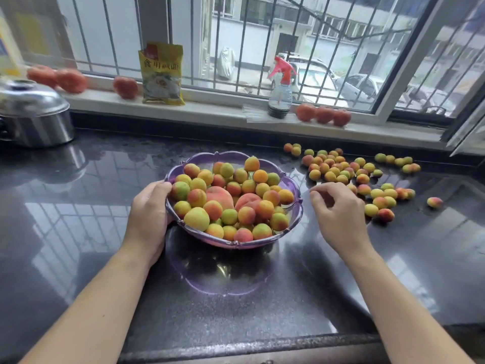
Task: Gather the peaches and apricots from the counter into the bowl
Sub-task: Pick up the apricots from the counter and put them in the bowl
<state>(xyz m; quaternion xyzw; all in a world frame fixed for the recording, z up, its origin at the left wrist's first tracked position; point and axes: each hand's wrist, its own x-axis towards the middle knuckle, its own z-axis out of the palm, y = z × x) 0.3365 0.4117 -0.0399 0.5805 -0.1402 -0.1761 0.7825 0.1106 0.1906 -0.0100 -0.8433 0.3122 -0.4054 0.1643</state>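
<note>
counter: dark glossy speckled stone counter [236, 298], bare and reflective along the near edge.
left hand: left hand [149, 216] wraps the near-left rim of the bowl, thumb over the rim by the fruit, fingers under the wall; steadying it.
right hand: right hand [338, 214] hovers just right of the bowl, above the counter, fingers loosely curled with tips drawn together; nothing visible in it, though whether a small fruit sits under the fingers cannot be told.
bowl: translucent purple scalloped plastic bowl [296, 214], mid-counter between the hands, heaped near rim level.
bowl contents: many small yellow-orange-red apricots in the bowl [196, 218], plus two bigger pink peaches [220, 197] half buried in the middle.
left on counter: loose scatter of small apricots on the counter [338, 166], right of the bowl and beyond the right hand, running toward the back wall; one stray apricot [435, 202] sits apart at far right.
progress: judged past halfway; several dozen fruit not yet gathered, no peaches seen loose on the counter.
risk: bowl is nearly full, added fruit may roll off the heap.
far: steel lidded pot [34, 114] back left; on the sill red tomatoes [324, 114], yellow printed packet [161, 74], clear spray bottle with red trigger [280, 93].
</note>
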